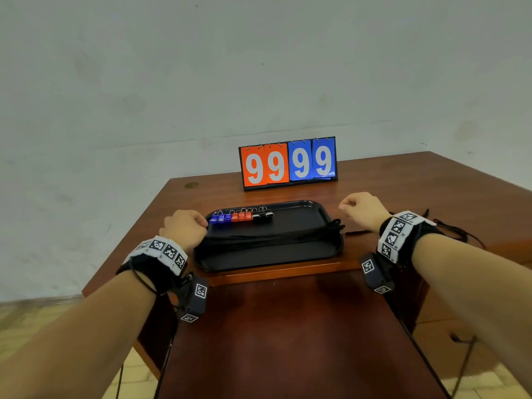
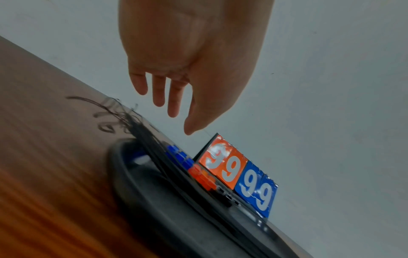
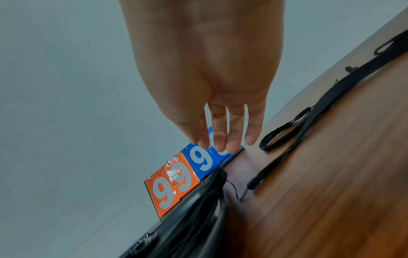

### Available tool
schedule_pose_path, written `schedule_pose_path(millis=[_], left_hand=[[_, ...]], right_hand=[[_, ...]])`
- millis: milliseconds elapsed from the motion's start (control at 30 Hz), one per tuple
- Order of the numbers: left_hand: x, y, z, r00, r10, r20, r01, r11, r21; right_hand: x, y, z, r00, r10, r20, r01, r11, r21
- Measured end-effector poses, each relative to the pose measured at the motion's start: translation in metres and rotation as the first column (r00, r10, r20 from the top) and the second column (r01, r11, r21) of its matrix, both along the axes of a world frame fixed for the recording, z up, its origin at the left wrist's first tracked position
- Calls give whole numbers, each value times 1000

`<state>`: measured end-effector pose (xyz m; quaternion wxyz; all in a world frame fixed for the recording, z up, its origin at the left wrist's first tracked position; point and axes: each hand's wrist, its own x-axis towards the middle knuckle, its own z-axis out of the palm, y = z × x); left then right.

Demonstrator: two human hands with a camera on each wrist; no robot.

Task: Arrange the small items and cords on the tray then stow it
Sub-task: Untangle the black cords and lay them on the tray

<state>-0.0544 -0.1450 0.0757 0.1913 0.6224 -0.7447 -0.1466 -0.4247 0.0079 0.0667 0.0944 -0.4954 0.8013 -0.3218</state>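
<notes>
A black tray [image 1: 267, 257] lies near the wooden table's front edge. A row of small blue, red and black clips [image 1: 241, 216] with metal rings lines its far left side. A bundle of black cords [image 1: 276, 234] lies across its middle, ends sticking past the right rim. My left hand [image 1: 184, 227] hovers at the tray's left rim, fingers loose and holding nothing [image 2: 167, 97]. My right hand [image 1: 361, 210] hangs just right of the tray, fingers relaxed and empty [image 3: 225, 136]. More black cords [image 3: 309, 111] lie on the table to the right of the tray.
A flip scoreboard [image 1: 288, 164] reading 9999 stands behind the tray at the table's far edge, against a pale wall. A lower wooden surface [image 1: 288, 335] juts out beneath the table's front edge between my forearms. Tiled floor shows at left.
</notes>
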Motion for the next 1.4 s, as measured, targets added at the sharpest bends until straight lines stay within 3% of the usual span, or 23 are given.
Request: schedule_pose_path(millis=[167, 433, 600, 767, 1000, 1167, 1400], left_hand=[[-53, 15, 7, 988, -148, -47, 146, 988, -44], [-155, 51, 10, 907, -412, -89, 409, 911, -54], [-210, 76, 5, 851, -523, -59, 521, 853, -39], [-255, 97, -6, 799, -599, 58, 601, 799, -30], [-293, 108, -23, 727, -583, 364, 647, 758, -78], [-307, 112, -31, 649, -500, 574, 652, 754, -80], [-316, 110, -35, 651, -501, 571, 656, 750, -89]], right_hand=[[-15, 21, 9, 999, -29, 42, 30, 999, -14], [-48, 54, 4, 999, -27, 30, 23, 991, 130], [-56, 68, -4, 997, 75, -2, -73, 981, 182], [-60, 70, -12, 992, 123, -23, -114, 962, 247], [-67, 69, -21, 989, 146, -28, -134, 960, 246], [-77, 72, -24, 997, 69, 26, -72, 983, 166], [-90, 77, -26, 996, 38, 84, -48, 991, 121]])
